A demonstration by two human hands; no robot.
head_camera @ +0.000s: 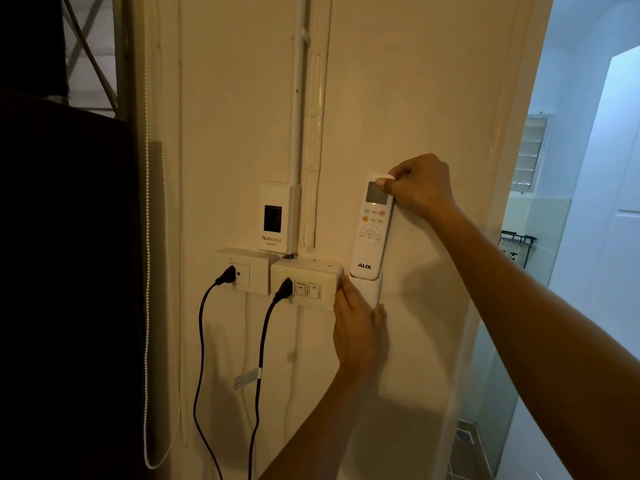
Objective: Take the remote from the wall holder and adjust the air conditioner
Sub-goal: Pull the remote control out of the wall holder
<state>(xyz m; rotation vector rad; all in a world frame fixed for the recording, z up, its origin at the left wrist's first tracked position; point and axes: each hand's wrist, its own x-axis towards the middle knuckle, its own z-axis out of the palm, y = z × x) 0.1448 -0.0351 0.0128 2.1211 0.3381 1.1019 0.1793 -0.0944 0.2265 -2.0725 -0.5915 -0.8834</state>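
Observation:
A white remote point(371, 233) marked AUX stands upright on the cream wall, its lower end inside a white wall holder point(367, 289). My right hand point(420, 183) pinches the remote's top end, thumb on the front by the grey screen. My left hand point(356, 323) cups the holder from below and from its left side, fingers wrapped around it. The air conditioner itself is out of view.
Left of the holder sit a switch-and-socket box point(304, 284) and a second socket box point(247, 271), each with a black plug and hanging cord. A National breaker point(278, 218) is above them. A bead cord point(148, 271) hangs at left; a doorway opens at right.

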